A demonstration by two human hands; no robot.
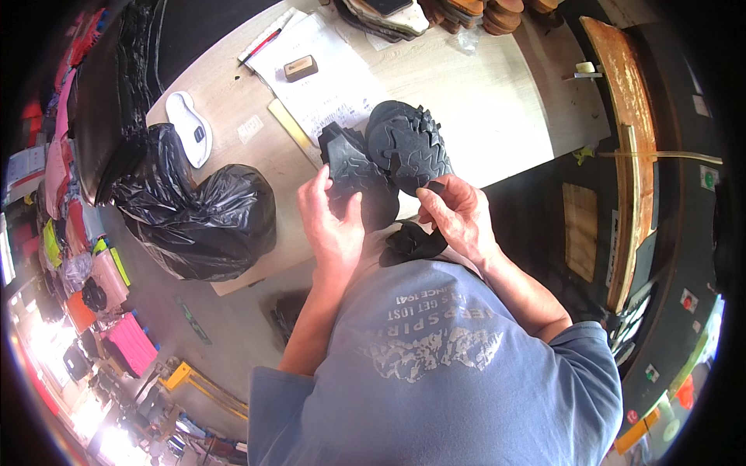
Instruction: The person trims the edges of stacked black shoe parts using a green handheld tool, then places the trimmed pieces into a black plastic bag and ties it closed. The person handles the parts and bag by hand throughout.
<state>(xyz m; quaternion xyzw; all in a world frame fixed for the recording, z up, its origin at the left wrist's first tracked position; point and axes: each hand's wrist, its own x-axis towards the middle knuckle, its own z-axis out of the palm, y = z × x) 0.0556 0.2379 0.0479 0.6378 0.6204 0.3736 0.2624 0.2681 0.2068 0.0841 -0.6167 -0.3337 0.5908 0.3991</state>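
Frame centre: left black sole (359,172), long axis upper left to lower right | our left hand (334,225) is nearer, at its lower-left edge, thumb and fingers parted | rightward, our right hand (460,216) pinches a small dark piece (436,187)

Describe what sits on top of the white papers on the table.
A small brown block and a thin red pen-like stick lie on the papers. Whatever is directly beneath the block is covered and cannot be seen.
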